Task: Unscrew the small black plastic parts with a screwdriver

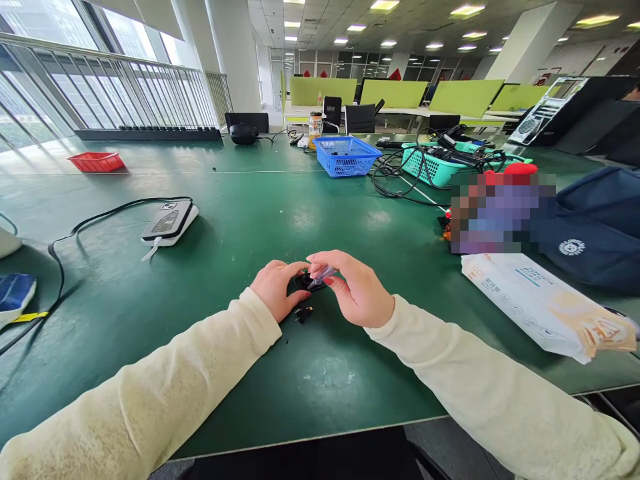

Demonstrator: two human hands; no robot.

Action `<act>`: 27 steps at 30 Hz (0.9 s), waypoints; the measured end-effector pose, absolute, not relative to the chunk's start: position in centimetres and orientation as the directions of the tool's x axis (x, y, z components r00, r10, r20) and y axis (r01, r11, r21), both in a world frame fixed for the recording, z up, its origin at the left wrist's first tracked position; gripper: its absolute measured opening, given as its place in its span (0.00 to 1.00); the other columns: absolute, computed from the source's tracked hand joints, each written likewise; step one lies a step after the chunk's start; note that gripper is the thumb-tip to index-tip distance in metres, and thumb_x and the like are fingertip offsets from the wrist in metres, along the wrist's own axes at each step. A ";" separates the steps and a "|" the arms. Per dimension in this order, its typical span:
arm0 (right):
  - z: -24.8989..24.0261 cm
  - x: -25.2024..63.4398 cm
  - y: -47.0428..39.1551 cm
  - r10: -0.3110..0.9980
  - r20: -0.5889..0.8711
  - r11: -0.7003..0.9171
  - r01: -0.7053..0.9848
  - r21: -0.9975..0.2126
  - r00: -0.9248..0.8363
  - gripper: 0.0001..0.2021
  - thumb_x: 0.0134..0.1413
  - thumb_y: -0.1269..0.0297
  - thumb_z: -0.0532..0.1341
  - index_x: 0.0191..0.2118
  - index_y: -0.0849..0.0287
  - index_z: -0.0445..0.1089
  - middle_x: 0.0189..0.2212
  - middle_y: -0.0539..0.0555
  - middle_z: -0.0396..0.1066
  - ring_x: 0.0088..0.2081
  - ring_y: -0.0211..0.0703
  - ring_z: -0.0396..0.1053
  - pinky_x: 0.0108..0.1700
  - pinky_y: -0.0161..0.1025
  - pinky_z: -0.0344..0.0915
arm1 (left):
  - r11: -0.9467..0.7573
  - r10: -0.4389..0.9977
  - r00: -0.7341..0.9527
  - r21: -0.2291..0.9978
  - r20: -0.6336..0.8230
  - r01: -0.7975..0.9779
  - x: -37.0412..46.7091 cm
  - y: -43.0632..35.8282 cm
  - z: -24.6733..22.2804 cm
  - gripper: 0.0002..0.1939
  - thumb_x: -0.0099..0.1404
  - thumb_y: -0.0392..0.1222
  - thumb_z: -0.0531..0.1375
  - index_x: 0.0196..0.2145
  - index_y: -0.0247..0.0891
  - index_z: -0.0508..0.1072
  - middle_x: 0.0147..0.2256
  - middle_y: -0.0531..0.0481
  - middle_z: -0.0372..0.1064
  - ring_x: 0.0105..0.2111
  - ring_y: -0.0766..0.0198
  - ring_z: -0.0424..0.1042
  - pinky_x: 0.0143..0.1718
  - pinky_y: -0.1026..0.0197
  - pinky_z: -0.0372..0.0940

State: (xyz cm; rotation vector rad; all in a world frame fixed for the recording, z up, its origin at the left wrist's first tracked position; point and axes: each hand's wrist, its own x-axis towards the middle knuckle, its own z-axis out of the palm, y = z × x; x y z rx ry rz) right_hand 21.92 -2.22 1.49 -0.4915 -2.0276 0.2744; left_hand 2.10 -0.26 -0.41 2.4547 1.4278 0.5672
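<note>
Near the centre of the frame, above a green tabletop (330,383), the left hand (275,287) is bracing a black piece (302,283), its thumb and fingers closing around the near and far sides. The right hand (360,287) is pinching a slim translucent purple tool (323,276) between thumb and fingertips, and the tool is meeting or almost meeting the black piece; the fingers are hiding the exact contact. Just below, a small black part with metallic bits (303,313) is lying apart from the held piece, so the handling seems to be partway along: the parts are sitting separately, while the held piece is apparently being worked on. How much is finished inside it, and how much is remaining, is not showing. The purple tool is slanting — its lower end is pointing toward the lower left and the black piece, its upper end toward the upper right, with the long axis running diagonally between them. The black piece appears to be lying low and roughly crosswise, but its full outline is being covered by the fingers. A blue basket (347,160) is standing at upper centre, a red tray (97,162) is resting at upper left, and a wipes packet (537,300) is lying at right.
</note>
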 end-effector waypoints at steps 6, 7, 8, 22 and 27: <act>1.3 21.8 -2.1 0.456 0.791 0.890 0.234 -0.392 -0.407 0.24 0.60 0.80 0.56 0.58 0.51 0.62 0.39 0.49 0.75 0.38 0.37 0.76 0.45 0.38 0.77 | -0.494 0.869 0.456 0.387 0.192 0.779 2.1 -0.4 -0.2 0.22 0.60 0.40 0.66 0.53 0.43 0.72 0.41 0.47 0.78 0.46 0.49 0.73 0.52 0.46 0.68; 1.3 21.8 -2.1 0.456 0.802 0.889 0.238 -0.391 -0.386 0.24 0.60 0.79 0.57 0.59 0.51 0.61 0.37 0.49 0.75 0.37 0.37 0.76 0.45 0.38 0.77 | -0.492 0.870 0.454 0.387 0.190 0.780 2.1 -0.4 -0.1 0.22 0.60 0.40 0.66 0.53 0.42 0.72 0.41 0.47 0.78 0.47 0.49 0.73 0.52 0.46 0.68; 1.3 21.8 -2.1 0.452 0.815 0.890 0.242 -0.386 -0.364 0.24 0.61 0.79 0.59 0.59 0.51 0.61 0.36 0.48 0.74 0.36 0.36 0.76 0.45 0.38 0.77 | -0.491 0.871 0.453 0.385 0.192 0.781 2.1 -0.4 -0.1 0.22 0.60 0.40 0.66 0.53 0.42 0.73 0.41 0.47 0.78 0.47 0.49 0.73 0.52 0.46 0.68; 1.4 22.1 -2.2 0.396 0.888 0.900 0.288 -0.326 -0.233 0.21 0.63 0.78 0.54 0.57 0.50 0.62 0.40 0.53 0.76 0.39 0.41 0.77 0.44 0.42 0.77 | -0.509 0.860 0.463 0.417 0.213 0.753 2.1 0.0 -0.6 0.26 0.61 0.38 0.65 0.57 0.43 0.70 0.45 0.47 0.78 0.48 0.53 0.75 0.54 0.46 0.69; 0.8 21.9 -1.7 0.496 0.829 0.858 0.289 -0.424 -0.258 0.20 0.64 0.76 0.54 0.58 0.51 0.61 0.40 0.53 0.74 0.40 0.41 0.76 0.46 0.43 0.76 | -0.505 0.863 0.442 0.408 0.245 0.761 2.1 0.2 -1.2 0.26 0.60 0.37 0.66 0.56 0.44 0.70 0.45 0.48 0.78 0.46 0.53 0.75 0.53 0.47 0.69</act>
